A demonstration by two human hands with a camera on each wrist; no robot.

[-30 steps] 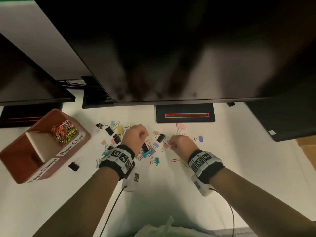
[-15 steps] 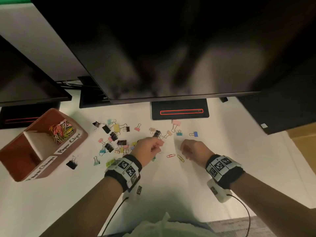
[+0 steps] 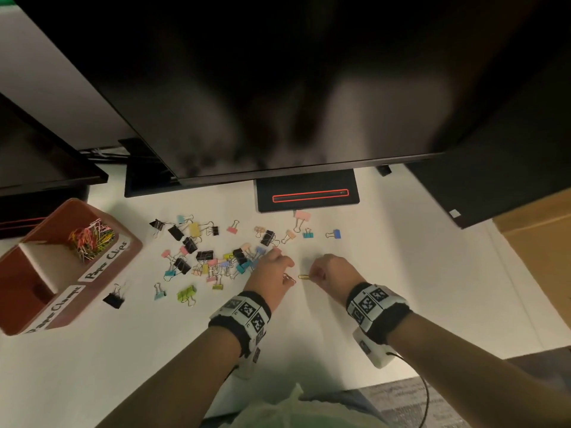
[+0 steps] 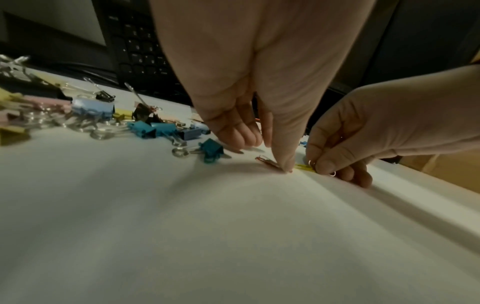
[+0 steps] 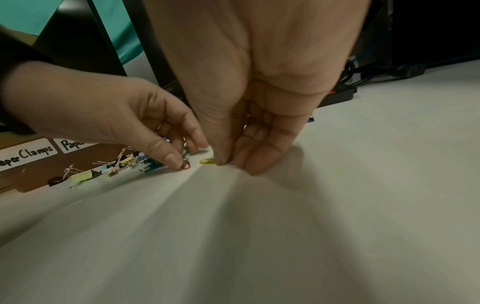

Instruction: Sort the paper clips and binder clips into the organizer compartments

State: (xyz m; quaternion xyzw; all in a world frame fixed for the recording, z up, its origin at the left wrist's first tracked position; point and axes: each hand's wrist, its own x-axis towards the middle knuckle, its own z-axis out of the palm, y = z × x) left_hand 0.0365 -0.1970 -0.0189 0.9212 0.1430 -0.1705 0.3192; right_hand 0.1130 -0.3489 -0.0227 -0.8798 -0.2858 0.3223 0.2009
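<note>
looking down from the head cam, the organizer (image 3: 123,251) at the far left already has a bunch of paper clips (image 3: 91,240) in its "paper clips" half, while the "paper clamps" half looks empty. loads of binder clips (image 3: 204,257) still scattered on the desk (image 3: 154,350), so i'd say not even halfway. left wrist cam: left hand (image 4: 259,92) with thumb and fingertip curled onto an orange paper clip (image 4: 267,162) lying on the desk. right wrist cam: right hand (image 5: 259,102) pinching one end of a yellow paper clip (image 5: 207,161), which still touches the surface.
</note>
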